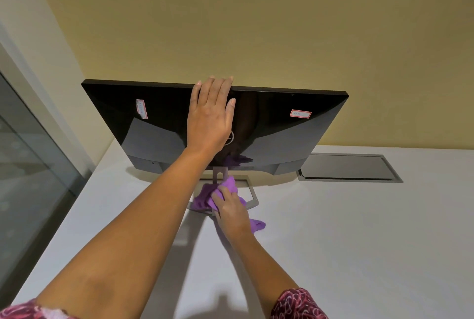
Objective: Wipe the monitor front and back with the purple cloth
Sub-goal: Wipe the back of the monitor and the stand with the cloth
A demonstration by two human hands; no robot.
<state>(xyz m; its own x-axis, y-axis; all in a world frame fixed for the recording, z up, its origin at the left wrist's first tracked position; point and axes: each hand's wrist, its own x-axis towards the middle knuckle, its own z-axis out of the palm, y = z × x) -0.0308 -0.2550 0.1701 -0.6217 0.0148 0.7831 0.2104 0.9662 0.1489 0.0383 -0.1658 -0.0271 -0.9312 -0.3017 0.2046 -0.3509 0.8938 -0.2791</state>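
- Right hand (pixel 232 208): fingers are curling into the purple cloth (pixel 202 200) and bunching it, pressing it down onto the stand base (pixel 252 196); a loose tail of cloth is trailing out towards the person on the white desk (pixel 359 228).
- Left hand (pixel 209 118): lying flat and spread on the monitor (pixel 269 123), fingers together and straight with the tips reaching the top edge, thumb angled off to the side. It is pinching nothing.
- Monitor: glossy black, its rear shell facing the person and tilting forward at the top, with two red-bordered labels (pixel 141 109) stuck to it.
- Purpose of the left hand, as judged: it is steadying the panel so the stand does not rock or slide under the rubbing below.
- Purpose of the cloth's position, as judged: the foot and stand neck (pixel 218 173) are being cleaned as part of the rear side; whether the front is done cannot be told.
- Arm pose: the left forearm is stretching long and high across the desk, while the right is reaching low, wrist bent down over the base; patterned sleeves are showing at both elbows.
- Nearby: a grey cable hatch (pixel 348 167) is sitting flush in the desk to the right.
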